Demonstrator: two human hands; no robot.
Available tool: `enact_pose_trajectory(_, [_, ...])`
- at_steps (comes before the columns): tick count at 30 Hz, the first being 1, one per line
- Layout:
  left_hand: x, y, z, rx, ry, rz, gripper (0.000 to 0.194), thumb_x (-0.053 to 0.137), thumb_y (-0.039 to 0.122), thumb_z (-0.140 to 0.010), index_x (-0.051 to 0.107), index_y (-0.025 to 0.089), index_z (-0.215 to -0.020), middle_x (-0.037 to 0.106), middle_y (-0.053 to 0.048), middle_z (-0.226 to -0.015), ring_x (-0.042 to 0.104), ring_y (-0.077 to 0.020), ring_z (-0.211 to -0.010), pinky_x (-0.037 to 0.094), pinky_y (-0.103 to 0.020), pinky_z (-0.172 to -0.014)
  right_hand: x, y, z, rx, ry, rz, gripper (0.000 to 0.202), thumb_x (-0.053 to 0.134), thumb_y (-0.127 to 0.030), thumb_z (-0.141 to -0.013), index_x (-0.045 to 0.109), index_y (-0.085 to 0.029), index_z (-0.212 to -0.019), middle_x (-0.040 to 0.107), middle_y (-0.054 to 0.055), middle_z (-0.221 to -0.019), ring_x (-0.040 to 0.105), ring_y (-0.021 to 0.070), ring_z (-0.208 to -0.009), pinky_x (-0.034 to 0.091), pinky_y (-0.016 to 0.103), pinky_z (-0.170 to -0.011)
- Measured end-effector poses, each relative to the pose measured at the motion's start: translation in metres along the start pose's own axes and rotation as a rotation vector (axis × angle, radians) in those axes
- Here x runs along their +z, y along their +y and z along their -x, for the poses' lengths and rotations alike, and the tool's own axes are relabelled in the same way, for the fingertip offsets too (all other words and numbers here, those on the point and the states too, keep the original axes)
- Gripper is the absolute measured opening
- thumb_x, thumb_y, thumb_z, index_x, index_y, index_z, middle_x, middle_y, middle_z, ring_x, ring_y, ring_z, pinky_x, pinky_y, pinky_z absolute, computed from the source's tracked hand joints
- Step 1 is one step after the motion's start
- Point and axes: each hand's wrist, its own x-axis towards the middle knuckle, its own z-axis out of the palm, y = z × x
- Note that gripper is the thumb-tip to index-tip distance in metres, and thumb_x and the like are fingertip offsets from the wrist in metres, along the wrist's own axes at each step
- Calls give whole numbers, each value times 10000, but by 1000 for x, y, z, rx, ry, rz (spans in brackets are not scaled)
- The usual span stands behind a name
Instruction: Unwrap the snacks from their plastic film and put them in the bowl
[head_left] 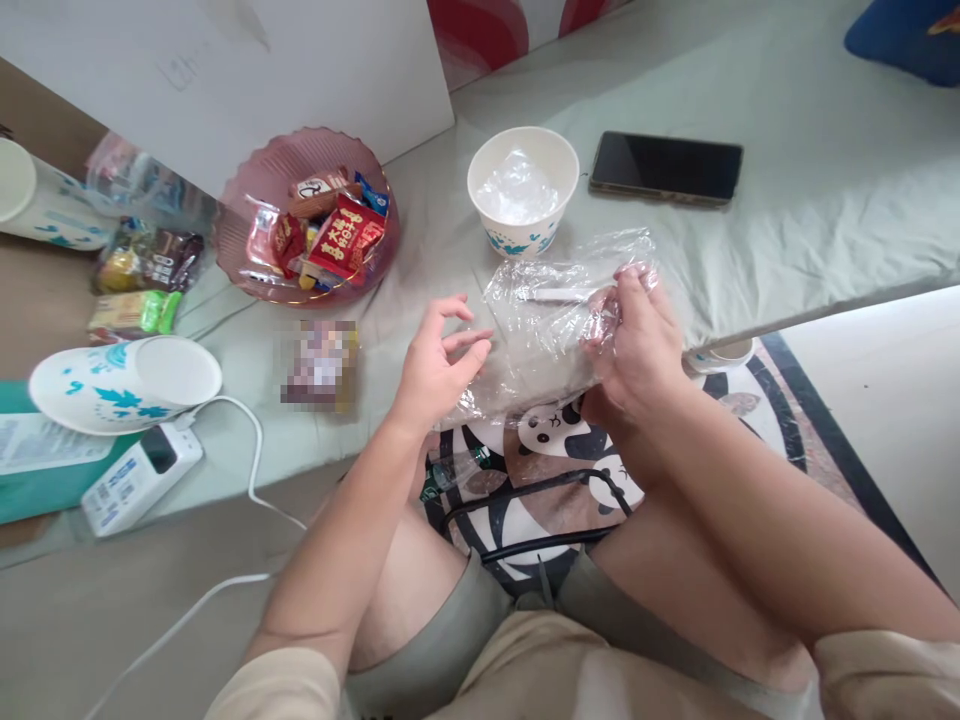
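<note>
In the head view, a crinkled clear plastic bag [536, 350] spreads out above my lap at the edge of the cloth-covered surface. My right hand [637, 335] grips its right side, with the fingers wrapped in the film. A white strip shows near the bag's upper part. At the bag's left edge is my left hand [442, 360], its fingers apart and curved; whether the fingertips touch the film I cannot tell. Just behind the bag stands a white paper bowl [523, 232] with blue leaf prints and crumpled clear plastic inside.
A black phone [666, 168] lies at the back right. To the left are a pink bowl [247, 185] of wrapped snacks, a blurred small packet [319, 365], a stack of paper bowls [124, 385] on its side and a white power bank [142, 478] with a cable [255, 450].
</note>
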Motion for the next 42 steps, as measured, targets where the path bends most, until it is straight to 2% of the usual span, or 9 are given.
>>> enact_pose_trajectory(9, [1, 8, 4, 71, 33, -152, 76, 646, 214, -840, 653, 154, -795, 378, -97, -1619, 735, -265, -1109, 525, -122, -435, 0, -1, 1, 21, -13, -43, 503, 641, -748, -845, 483, -276, -915, 551, -79, -656, 474, 90, -437, 355, 239, -394])
enact_pose_trajectory(13, [1, 11, 5, -1, -63, -188, 194, 575, 233, -875, 732, 153, -795, 394, -127, -1621, 667, -351, -1255, 626, -225, -524, 2, -5, 3, 29, -6, -83, 497, 664, -731, -842, 480, -273, -898, 523, -88, -627, 464, 83, -430, 361, 227, -393])
enact_pose_trajectory(18, [2, 11, 4, 18, -206, -258, 237, 780, 395, -777, 758, 165, -828, 334, -157, -1673, 507, -443, -1425, 685, -408, -740, 4, -5, 5, 45, -3, -118, 490, 695, -710, -832, 487, -268, -881, 509, -87, -629, 440, 75, -428, 376, 223, -402])
enact_pose_trajectory(23, [-2, 7, 1, -4, -131, -63, 197, 791, 372, -774, 748, 183, -805, 519, -139, -1539, 639, -358, -1298, 619, -519, -968, 0, -2, 1, 75, -20, -91, 480, 745, -674, -795, 519, -267, -913, 524, -77, -670, 460, 77, -470, 393, 225, -423])
enact_pose_trajectory(27, [-9, 10, -2, -114, -25, 209, 294, 849, 422, -698, 716, 169, -770, 577, -139, -1499, 636, -375, -1299, 640, -499, -906, -5, -3, 3, 81, -100, -66, 531, 748, -702, -758, 541, -265, -977, 595, -64, -705, 490, 83, -462, 409, 247, -431])
enact_pose_trajectory(33, [-13, 14, -2, -180, 124, 376, 354, 867, 456, -672, 663, 183, -764, 714, -93, -1287, 715, -268, -1158, 648, -409, -891, -4, -2, 21, 120, -328, -21, 622, 755, -738, -691, 565, -262, -1042, 713, -2, -863, 723, 164, -735, 565, 286, -641])
enact_pose_trajectory(35, [-17, 13, -1, -156, 117, 317, 341, 851, 443, -691, 631, 190, -754, 747, -81, -1191, 719, -252, -1152, 645, -384, -893, -7, -1, 19, 96, -267, 38, 501, 729, -676, -757, 544, -260, -966, 667, -17, -801, 684, 149, -675, 528, 273, -584])
enact_pose_trajectory(38, [-29, 13, 1, -175, 34, 198, 301, 772, 428, -769, 573, 202, -757, 774, -63, -1025, 754, -227, -1038, 647, -375, -872, -16, -5, 8, -47, -2, 53, 280, 628, -502, -864, 472, -270, -861, 533, -32, -721, 525, 123, -541, 386, 269, -469])
enact_pose_trajectory(42, [-49, 16, 3, -226, -116, 29, 281, 670, 433, -850, 519, 209, -772, 773, -61, -968, 770, -195, -846, 645, -340, -762, -31, -16, -4, -501, 166, 201, 91, 572, -249, -826, 485, -278, -819, 471, -6, -733, 486, 161, -613, 431, 346, -606])
